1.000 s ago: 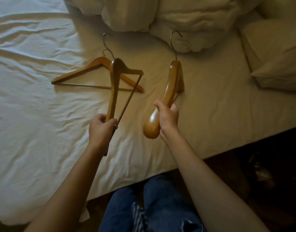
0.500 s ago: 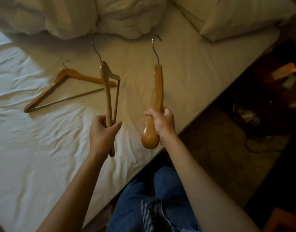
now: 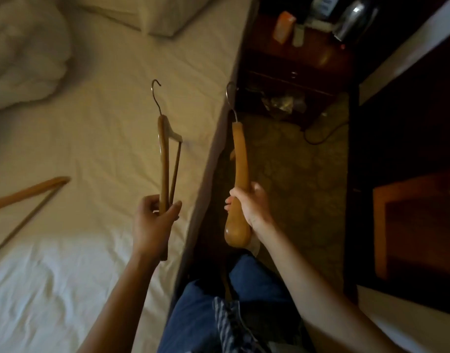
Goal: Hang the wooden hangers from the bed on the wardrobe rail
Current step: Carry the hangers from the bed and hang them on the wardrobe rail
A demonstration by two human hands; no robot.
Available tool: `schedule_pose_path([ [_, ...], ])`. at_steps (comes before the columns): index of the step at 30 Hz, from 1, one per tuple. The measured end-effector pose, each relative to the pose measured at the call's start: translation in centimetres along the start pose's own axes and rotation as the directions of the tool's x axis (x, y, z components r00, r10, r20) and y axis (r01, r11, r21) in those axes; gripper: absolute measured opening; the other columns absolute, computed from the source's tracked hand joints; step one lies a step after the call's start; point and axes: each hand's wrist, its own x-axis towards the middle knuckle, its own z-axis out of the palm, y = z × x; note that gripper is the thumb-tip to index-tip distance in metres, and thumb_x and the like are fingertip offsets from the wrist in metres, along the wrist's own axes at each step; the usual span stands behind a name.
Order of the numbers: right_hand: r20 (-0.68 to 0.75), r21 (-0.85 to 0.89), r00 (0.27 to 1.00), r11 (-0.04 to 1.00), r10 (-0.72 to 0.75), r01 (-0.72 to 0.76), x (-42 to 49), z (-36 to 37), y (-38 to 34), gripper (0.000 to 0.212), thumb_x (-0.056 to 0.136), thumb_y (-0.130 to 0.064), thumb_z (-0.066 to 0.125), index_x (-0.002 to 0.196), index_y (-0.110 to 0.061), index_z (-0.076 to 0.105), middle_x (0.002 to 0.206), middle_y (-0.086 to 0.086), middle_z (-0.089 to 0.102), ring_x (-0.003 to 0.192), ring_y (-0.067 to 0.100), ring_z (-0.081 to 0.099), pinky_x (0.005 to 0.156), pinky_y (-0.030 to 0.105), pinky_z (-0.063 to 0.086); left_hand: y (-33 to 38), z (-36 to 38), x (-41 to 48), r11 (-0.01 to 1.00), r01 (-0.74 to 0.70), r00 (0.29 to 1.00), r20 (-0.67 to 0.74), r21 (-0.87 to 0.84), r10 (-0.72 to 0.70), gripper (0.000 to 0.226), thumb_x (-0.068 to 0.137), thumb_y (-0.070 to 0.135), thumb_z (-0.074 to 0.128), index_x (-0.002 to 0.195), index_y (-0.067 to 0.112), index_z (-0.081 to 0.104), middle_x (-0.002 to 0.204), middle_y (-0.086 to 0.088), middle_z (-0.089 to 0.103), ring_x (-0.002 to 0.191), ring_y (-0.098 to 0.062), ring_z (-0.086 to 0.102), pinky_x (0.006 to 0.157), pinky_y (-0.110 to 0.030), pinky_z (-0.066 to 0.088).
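Observation:
My left hand (image 3: 153,220) grips a slim wooden hanger with a trouser bar (image 3: 164,159) by one end, its metal hook pointing away from me above the bed (image 3: 96,103). Over the floor beside the bed, my right hand (image 3: 249,205) holds a thick, rounded wooden hanger (image 3: 240,159), seen edge-on with the hook up. A third wooden hanger (image 3: 27,194) lies flat on the sheet at the left edge, partly out of frame. No wardrobe rail is in view.
A bunched duvet (image 3: 25,52) and a pillow (image 3: 173,16) lie at the head of the bed. A dark wooden nightstand (image 3: 302,62) with a kettle and small items stands to the right. Patterned carpet (image 3: 290,174) runs between the bed and dark furniture (image 3: 417,225).
The view has swung to the right, away from the bed. Both held hangers have moved with it; the right one is now past the bed's edge over the floor. The third hanger stays on the sheet.

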Motion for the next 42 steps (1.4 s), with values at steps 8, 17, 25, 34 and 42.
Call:
schedule_pose_path([
  [8,-0.114,0.213,0.978,0.966,0.174,-0.147,1.8,-13.5,1.9,0.015,0.087,-0.017,0.061,0.101,-0.010,0.058,0.076,0.005,0.063,0.059,0.012,0.062,0.052,0.021,0.050,2.1,13.0,-1.9,0.978,-0.045,0.972,0.235,0.205,-0.005,0.021,0.083,0.023,0.066,0.096,0.010,0.056,0.070,0.001,0.056,0.058,-0.012,0.052,0.048,-0.023,0.038],
  [17,-0.313,0.527,0.886,0.838,0.342,-0.138,1.7,-27.0,4.8,0.022,0.081,-0.025,0.065,0.096,-0.011,0.063,0.089,0.010,0.069,0.079,0.023,0.067,0.069,0.032,0.055,4.6,26.2,-2.6,0.928,-0.160,0.864,0.502,0.338,-0.033,0.029,0.083,0.025,0.065,0.099,0.000,0.063,0.072,-0.005,0.058,0.059,-0.013,0.051,0.049,-0.023,0.036],
  [25,-0.436,0.622,0.804,0.781,0.404,-0.056,1.6,-33.0,4.5,0.016,0.074,-0.031,0.071,0.067,-0.017,0.068,0.081,0.002,0.068,0.086,0.024,0.063,0.095,0.043,0.049,8.7,36.7,-3.6,0.827,-0.374,0.692,0.720,0.419,-0.052,0.026,0.086,0.027,0.060,0.099,0.004,0.065,0.070,-0.003,0.059,0.062,-0.014,0.054,0.052,-0.027,0.037],
  [34,-0.690,0.682,0.562,0.670,0.456,0.294,3.0,-39.4,-0.8,0.020,0.082,-0.023,0.060,0.083,-0.003,0.063,0.087,0.018,0.058,0.079,0.030,0.058,0.076,0.042,0.050,18.0,51.6,-3.8,0.724,-0.612,0.295,0.942,0.317,-0.163,0.041,0.090,0.025,0.055,0.119,-0.004,0.054,0.108,-0.023,0.062,0.086,-0.030,0.060,0.065,-0.027,0.044],
  [42,-0.822,0.567,0.418,0.502,0.386,0.653,1.7,-44.1,-4.4,0.015,0.082,-0.015,0.060,0.092,-0.003,0.060,0.081,0.008,0.061,0.076,0.019,0.059,0.071,0.030,0.047,23.5,61.3,-10.3,0.684,-0.706,0.028,0.973,0.183,-0.231,0.031,0.087,0.022,0.059,0.113,0.005,0.055,0.073,-0.004,0.055,0.062,-0.017,0.053,0.051,-0.027,0.038],
])
